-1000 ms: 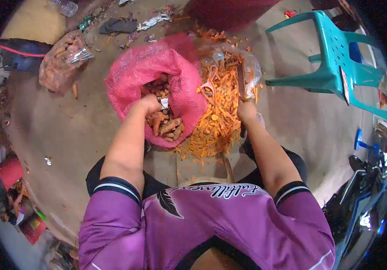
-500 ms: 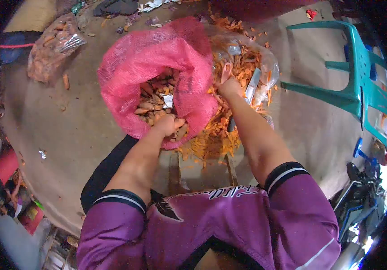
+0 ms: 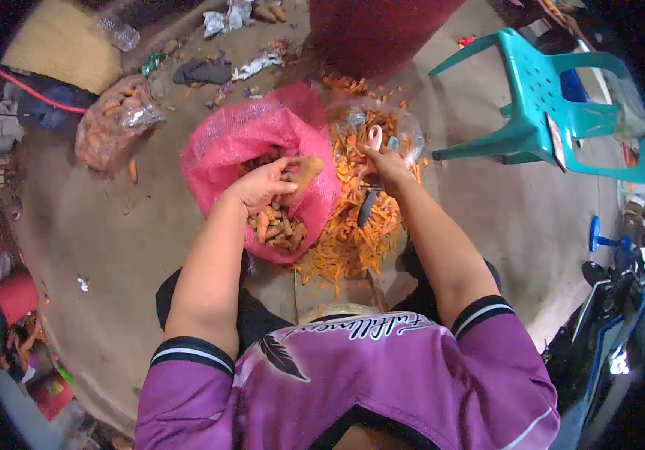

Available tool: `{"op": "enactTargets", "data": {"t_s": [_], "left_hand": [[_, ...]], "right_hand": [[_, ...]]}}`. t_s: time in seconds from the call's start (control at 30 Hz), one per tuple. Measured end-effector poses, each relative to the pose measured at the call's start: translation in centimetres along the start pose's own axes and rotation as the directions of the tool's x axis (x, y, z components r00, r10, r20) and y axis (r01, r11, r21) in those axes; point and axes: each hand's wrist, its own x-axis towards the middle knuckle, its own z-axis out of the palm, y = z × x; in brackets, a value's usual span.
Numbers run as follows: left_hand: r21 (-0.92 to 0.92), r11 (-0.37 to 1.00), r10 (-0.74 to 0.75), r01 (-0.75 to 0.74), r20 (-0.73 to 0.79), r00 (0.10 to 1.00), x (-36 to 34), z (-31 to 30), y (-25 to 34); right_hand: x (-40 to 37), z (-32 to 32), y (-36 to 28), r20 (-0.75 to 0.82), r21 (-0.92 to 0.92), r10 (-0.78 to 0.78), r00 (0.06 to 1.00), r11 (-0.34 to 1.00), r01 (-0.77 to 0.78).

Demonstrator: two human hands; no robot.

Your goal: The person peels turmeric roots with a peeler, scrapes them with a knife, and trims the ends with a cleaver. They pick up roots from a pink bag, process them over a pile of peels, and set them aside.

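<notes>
My left hand (image 3: 264, 186) is closed on a brown root (image 3: 307, 175), held above the opening of a pink mesh sack (image 3: 214, 154). More brown roots (image 3: 281, 229) lie inside the sack. Over a heap of orange peelings and pieces (image 3: 345, 251), my right hand (image 3: 387, 166) grips a peeler with a pale pink handle (image 3: 375, 136). A dark-handled tool (image 3: 368, 208) rests on the heap just below that hand. Clear plastic (image 3: 412, 135) shows at the heap's right edge.
To the right stands a green plastic chair (image 3: 528, 112). A clear bag of roots (image 3: 116, 124) sits on the floor at the left, near a dark cloth (image 3: 202, 71). At the lower right is a motorcycle (image 3: 600, 315).
My left hand has risen out of the sack with a root in it. My right hand stays over the peelings with the peeler. The camera view has shifted.
</notes>
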Motion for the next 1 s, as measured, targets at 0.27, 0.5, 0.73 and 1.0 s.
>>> {"op": "enactTargets", "data": {"t_s": [0.27, 0.5, 0.73, 1.0], "left_hand": [[-0.182, 0.964, 0.196, -0.195, -0.01, 0.981, -5.4, 10.7, 3.7], [-0.13, 0.943, 0.229, -0.307, -0.414, 0.881, -2.3, 13.6, 2.4], [-0.415, 0.868, 0.186, -0.273, -0.238, 0.953, 1.1, 12.8, 2.5], [-0.547, 0.83, 0.116, -0.108, -0.02, 0.993, 2.2, 12.8, 2.7]], "right_hand": [[-12.1, -2.7, -1.9, 0.037, -0.168, -0.34, 0.94, 0.925, 0.341], [-9.2, -3.6, -0.2, -0.22, -0.089, -0.538, 0.813, 0.841, 0.533], [-8.7, -4.2, -4.8, -0.459, 0.403, -0.422, 0.781, 0.685, 0.607], [-10.9, -1.8, -7.2, -0.298, 0.52, -0.442, 0.846, 0.668, 0.533]]}}
